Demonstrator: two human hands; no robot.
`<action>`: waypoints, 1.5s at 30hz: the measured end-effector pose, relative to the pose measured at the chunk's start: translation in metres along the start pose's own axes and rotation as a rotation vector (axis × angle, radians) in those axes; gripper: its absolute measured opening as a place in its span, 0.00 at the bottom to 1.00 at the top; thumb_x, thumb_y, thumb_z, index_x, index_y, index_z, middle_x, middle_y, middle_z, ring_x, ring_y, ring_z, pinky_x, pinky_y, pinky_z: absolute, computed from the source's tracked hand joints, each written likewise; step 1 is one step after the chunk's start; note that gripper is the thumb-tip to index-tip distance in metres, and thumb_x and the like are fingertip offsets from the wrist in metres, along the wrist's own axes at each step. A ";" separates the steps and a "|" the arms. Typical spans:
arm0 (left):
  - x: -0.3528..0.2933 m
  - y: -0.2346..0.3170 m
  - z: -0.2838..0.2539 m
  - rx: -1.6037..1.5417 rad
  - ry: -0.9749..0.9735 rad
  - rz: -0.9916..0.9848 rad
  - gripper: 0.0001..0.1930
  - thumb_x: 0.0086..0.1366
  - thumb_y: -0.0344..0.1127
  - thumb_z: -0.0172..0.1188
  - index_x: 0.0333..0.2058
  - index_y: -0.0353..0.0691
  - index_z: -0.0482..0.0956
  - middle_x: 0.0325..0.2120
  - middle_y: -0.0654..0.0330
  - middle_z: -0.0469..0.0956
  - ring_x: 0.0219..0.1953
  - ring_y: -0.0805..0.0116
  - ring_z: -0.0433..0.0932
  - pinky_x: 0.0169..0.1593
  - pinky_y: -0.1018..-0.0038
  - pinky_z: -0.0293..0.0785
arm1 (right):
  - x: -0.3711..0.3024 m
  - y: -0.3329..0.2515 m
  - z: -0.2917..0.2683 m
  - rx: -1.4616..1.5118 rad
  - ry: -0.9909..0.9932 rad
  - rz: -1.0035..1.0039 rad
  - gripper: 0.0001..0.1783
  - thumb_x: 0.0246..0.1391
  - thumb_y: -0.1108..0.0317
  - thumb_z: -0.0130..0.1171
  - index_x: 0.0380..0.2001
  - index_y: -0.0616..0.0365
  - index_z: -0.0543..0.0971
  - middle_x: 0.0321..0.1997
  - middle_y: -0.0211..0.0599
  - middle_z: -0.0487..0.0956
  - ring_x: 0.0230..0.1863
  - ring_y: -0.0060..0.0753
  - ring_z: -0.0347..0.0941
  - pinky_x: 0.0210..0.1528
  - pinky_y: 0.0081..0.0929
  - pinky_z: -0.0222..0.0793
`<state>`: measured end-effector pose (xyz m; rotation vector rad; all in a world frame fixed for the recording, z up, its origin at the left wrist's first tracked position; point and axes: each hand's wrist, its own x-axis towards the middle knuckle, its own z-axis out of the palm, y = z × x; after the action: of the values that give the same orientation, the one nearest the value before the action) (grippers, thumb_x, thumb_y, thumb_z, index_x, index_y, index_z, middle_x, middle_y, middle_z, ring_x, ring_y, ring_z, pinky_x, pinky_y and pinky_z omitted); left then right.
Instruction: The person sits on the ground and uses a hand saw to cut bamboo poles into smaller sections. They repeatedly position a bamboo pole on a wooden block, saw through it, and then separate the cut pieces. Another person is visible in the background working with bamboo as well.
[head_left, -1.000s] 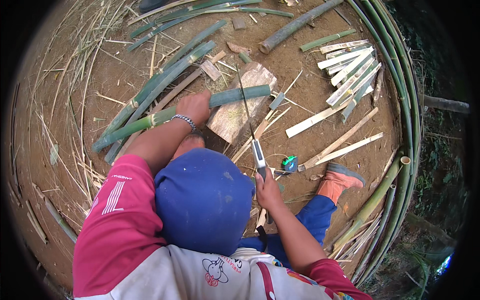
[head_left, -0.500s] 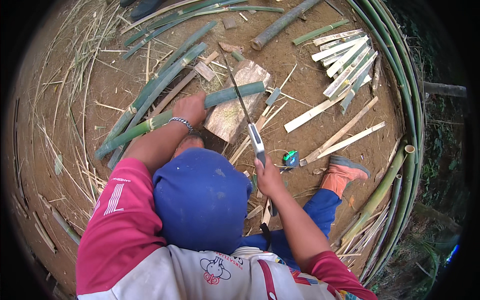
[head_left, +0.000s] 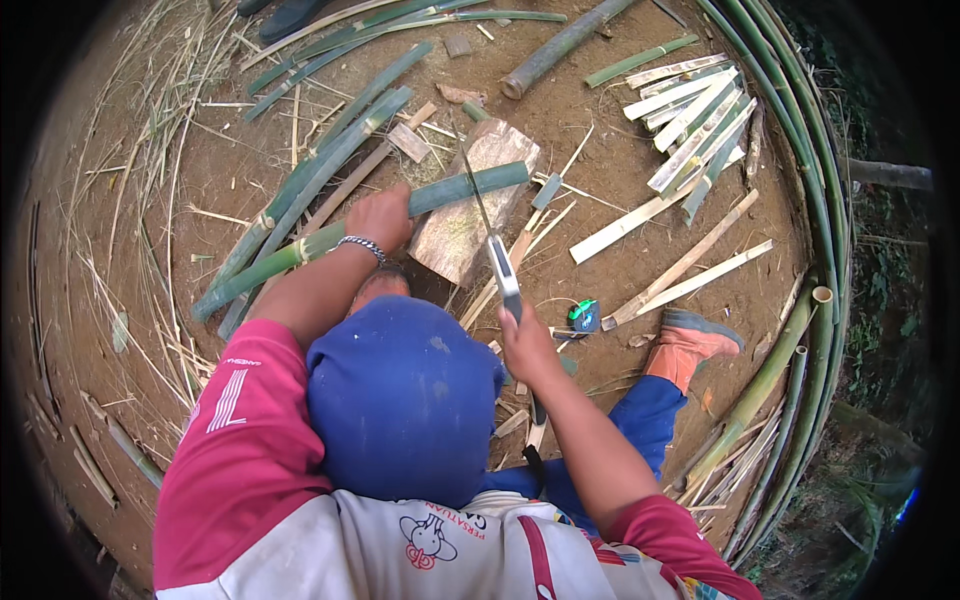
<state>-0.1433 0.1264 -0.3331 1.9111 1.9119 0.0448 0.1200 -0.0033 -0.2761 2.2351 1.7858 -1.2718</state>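
Observation:
My left hand [head_left: 380, 218] is closed around a green bamboo strip [head_left: 340, 236], pressing it against a wooden block [head_left: 459, 232]. The strip's far right end lies across the top of that block. My right hand [head_left: 529, 346] grips the handle of a handsaw [head_left: 503, 271] with a white and dark handle. Its thin blade crosses the bamboo over the block, to the right of my left hand, and the tip reaches past the strip. Whether the blade has cut into the bamboo I cannot make out.
More green bamboo lengths [head_left: 330, 175] lie left of the block. Split pale slats [head_left: 690, 125] are piled at the far right. A tape measure [head_left: 583, 316] sits on the dirt near my booted foot [head_left: 690, 348]. Long bamboo poles [head_left: 828, 230] curve along the right.
The saw and my right hand have shifted slightly left and forward, and the blade's angle differs a little. My left hand and the bamboo strip stay nearly in place.

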 end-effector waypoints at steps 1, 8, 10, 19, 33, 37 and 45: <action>0.002 0.002 -0.002 -0.001 0.001 0.009 0.10 0.60 0.36 0.59 0.40 0.41 0.76 0.35 0.44 0.83 0.40 0.44 0.84 0.45 0.52 0.79 | 0.021 -0.018 -0.005 -0.014 0.022 -0.024 0.26 0.70 0.47 0.46 0.54 0.60 0.67 0.39 0.66 0.80 0.44 0.72 0.76 0.47 0.61 0.70; 0.000 -0.003 -0.006 -0.005 -0.019 -0.007 0.11 0.60 0.36 0.60 0.41 0.42 0.76 0.36 0.44 0.84 0.40 0.44 0.84 0.45 0.52 0.79 | -0.072 0.048 0.016 -0.050 -0.031 0.081 0.26 0.69 0.47 0.47 0.55 0.58 0.67 0.39 0.66 0.80 0.45 0.70 0.77 0.48 0.59 0.71; -0.002 -0.004 -0.004 0.001 -0.022 -0.018 0.11 0.60 0.36 0.60 0.41 0.42 0.76 0.35 0.44 0.84 0.40 0.43 0.84 0.45 0.51 0.79 | -0.074 0.061 0.013 -0.013 -0.040 0.059 0.26 0.69 0.47 0.47 0.55 0.58 0.67 0.40 0.66 0.80 0.45 0.70 0.77 0.48 0.59 0.71; 0.009 -0.008 0.005 0.008 0.007 0.006 0.14 0.57 0.37 0.65 0.39 0.41 0.73 0.33 0.45 0.83 0.38 0.43 0.83 0.43 0.51 0.78 | 0.022 -0.038 -0.012 0.012 -0.006 -0.025 0.25 0.71 0.49 0.43 0.54 0.61 0.68 0.41 0.66 0.80 0.45 0.71 0.76 0.48 0.59 0.70; 0.007 -0.007 0.003 -0.010 0.015 -0.001 0.12 0.57 0.35 0.62 0.39 0.41 0.74 0.33 0.43 0.83 0.37 0.42 0.83 0.43 0.50 0.78 | 0.027 -0.061 -0.027 -0.023 -0.018 -0.020 0.27 0.71 0.47 0.43 0.52 0.63 0.69 0.41 0.67 0.80 0.47 0.72 0.75 0.50 0.58 0.70; 0.005 -0.012 0.010 -0.016 0.078 0.030 0.12 0.57 0.35 0.62 0.39 0.41 0.75 0.32 0.44 0.83 0.37 0.42 0.83 0.43 0.50 0.78 | -0.079 0.041 0.004 0.010 -0.022 0.050 0.24 0.69 0.52 0.49 0.54 0.62 0.68 0.43 0.68 0.79 0.48 0.72 0.75 0.51 0.58 0.69; 0.008 -0.005 0.006 0.011 0.025 0.019 0.16 0.56 0.38 0.67 0.40 0.41 0.73 0.32 0.46 0.83 0.38 0.42 0.83 0.43 0.52 0.78 | 0.044 -0.050 -0.017 0.009 0.048 -0.085 0.25 0.71 0.48 0.43 0.50 0.63 0.69 0.40 0.67 0.80 0.46 0.72 0.76 0.48 0.58 0.70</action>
<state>-0.1457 0.1324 -0.3425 1.9453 1.9138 0.0650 0.0902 0.0576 -0.2676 2.2354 1.9143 -1.2526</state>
